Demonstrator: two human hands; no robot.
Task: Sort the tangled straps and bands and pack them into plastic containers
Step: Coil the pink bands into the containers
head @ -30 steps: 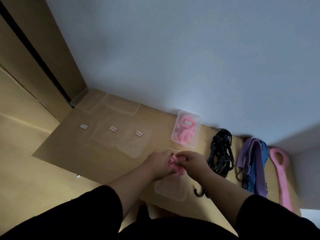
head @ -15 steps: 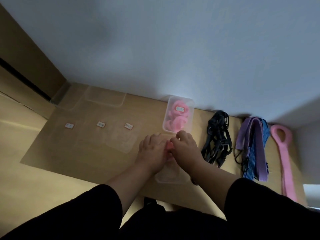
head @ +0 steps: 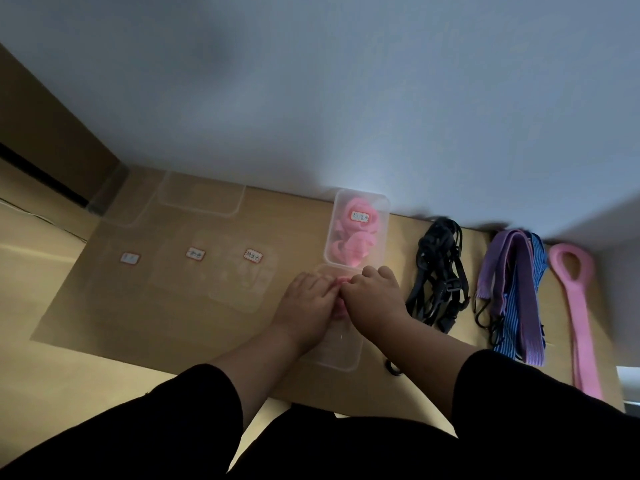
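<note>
My left hand (head: 306,301) and my right hand (head: 372,296) meet knuckle to knuckle over a clear plastic container (head: 341,355) on the floor. Between them they hold a rolled pink band (head: 338,280), of which only slivers show. Just beyond stands a lidded clear container (head: 356,232) with a label, full of pink rolled bands. To the right lie a tangle of black straps (head: 438,271), a purple band (head: 516,289) over a blue striped band (head: 538,261), and a long pink loop band (head: 575,306).
All this lies on a brown cardboard sheet (head: 138,313) against a white wall. Three labelled clear lids (head: 254,271) lie flat on the left, with clear containers (head: 201,199) behind them. A wooden door frame (head: 52,147) stands at far left.
The view has swung left and down. Both hands moved lower and closed in over the pink band, which now shows far less than a second ago.
</note>
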